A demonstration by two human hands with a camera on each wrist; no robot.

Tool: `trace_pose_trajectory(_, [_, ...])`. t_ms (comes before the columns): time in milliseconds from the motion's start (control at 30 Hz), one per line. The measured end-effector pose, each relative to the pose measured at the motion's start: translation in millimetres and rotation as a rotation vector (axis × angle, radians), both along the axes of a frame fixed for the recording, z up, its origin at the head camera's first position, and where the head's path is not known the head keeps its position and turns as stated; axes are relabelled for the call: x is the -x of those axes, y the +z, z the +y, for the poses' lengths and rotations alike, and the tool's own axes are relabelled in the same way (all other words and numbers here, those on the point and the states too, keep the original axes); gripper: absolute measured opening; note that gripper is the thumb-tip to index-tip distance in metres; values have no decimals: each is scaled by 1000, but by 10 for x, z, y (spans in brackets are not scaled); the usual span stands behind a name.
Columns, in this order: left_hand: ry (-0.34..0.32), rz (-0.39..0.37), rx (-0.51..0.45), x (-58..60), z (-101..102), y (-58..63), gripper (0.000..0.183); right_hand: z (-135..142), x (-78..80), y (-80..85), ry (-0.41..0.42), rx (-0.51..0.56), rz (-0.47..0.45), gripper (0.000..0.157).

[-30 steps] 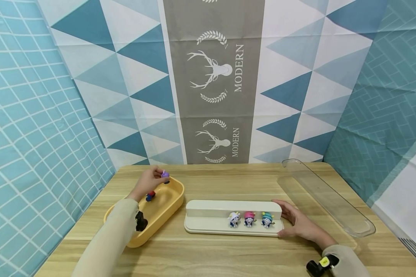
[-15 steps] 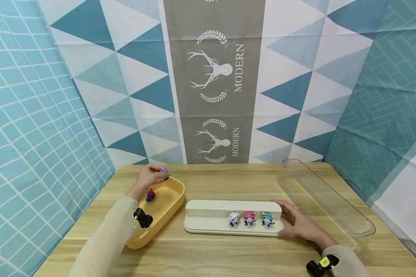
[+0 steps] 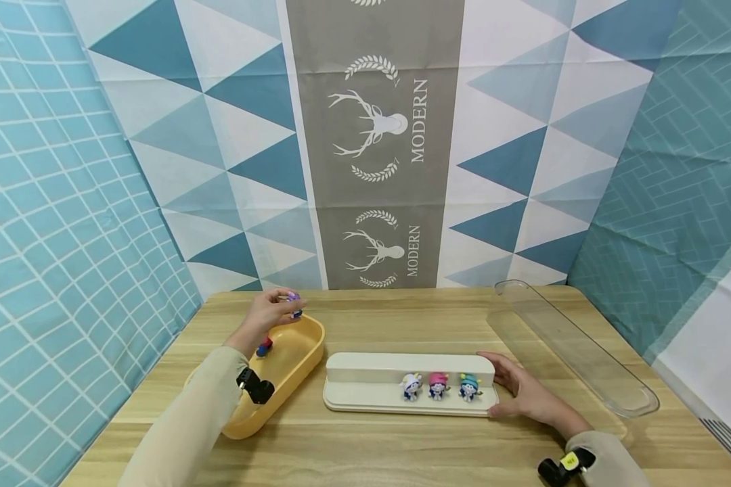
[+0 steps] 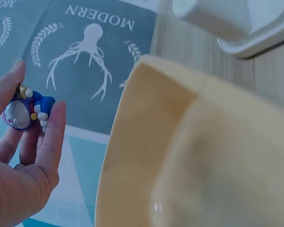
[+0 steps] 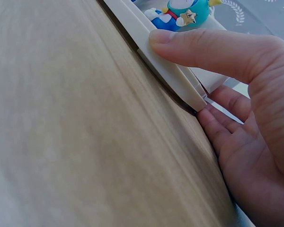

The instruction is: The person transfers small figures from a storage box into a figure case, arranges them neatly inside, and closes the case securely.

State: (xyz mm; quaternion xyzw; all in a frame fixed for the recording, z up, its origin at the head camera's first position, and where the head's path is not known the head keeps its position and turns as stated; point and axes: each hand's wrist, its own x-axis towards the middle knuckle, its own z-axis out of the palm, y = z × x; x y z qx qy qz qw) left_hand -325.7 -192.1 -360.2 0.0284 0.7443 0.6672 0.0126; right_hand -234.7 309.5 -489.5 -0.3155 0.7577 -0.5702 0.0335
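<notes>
My left hand (image 3: 262, 318) pinches a small figurine (image 3: 293, 296) with a purple hat above the far end of a yellow bin (image 3: 313, 358). In the left wrist view, the figurine (image 4: 31, 109) lies sideways between thumb and fingers, showing a pale face and blue body. A red-and-blue figurine (image 3: 264, 348) is inside the bin, partly hidden by my arm. My right hand (image 3: 526, 396) grips the right end of a cream stepped display stand (image 3: 365, 391), thumb on its front edge. On the stand's lower step are figurines with white (image 3: 411, 385), pink (image 3: 438, 385) and teal (image 3: 469, 386) hats.
A long clear plastic cover (image 3: 575, 345) lies at the right of the wooden table (image 3: 402, 446). Patterned cloth (image 3: 371, 169) hangs behind the table's far edge. The bin's raised wall stands between my left hand and the display stand.
My left hand has shifted slightly and turned the purple-hatted figurine between its fingers, staying above the bin's far end. My right hand and the display stand have not moved.
</notes>
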Motion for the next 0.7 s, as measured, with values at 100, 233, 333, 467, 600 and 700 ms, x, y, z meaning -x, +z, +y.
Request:
trace_pose_trajectory(100, [-10,7,-25,-16,49,-7,14,-3,-8,3,0,-1,0,96])
trace_pose_trajectory(233, [-11,14,-38,-46,138,-21,15,-7,-16,9,-3,-3,1,96])
trace_pose_trajectory(333, [5,4,-55,-57,227,-44,20,-8,-19,10,-6,-4,3,96])
trace_pose_trajectory(467, [25,-2,-60,-68,348,-81,30,-7,-18,12,-8,-5,6,96])
trace_pose_trajectory(600, [19,14,-39,-116,454,-107,35,-5,-16,17,-11,-4,1,96])
trace_pose_trajectory(700, [-8,29,-34,-175,524,-123,36,-4,-14,20,-13,-3,-8,96])
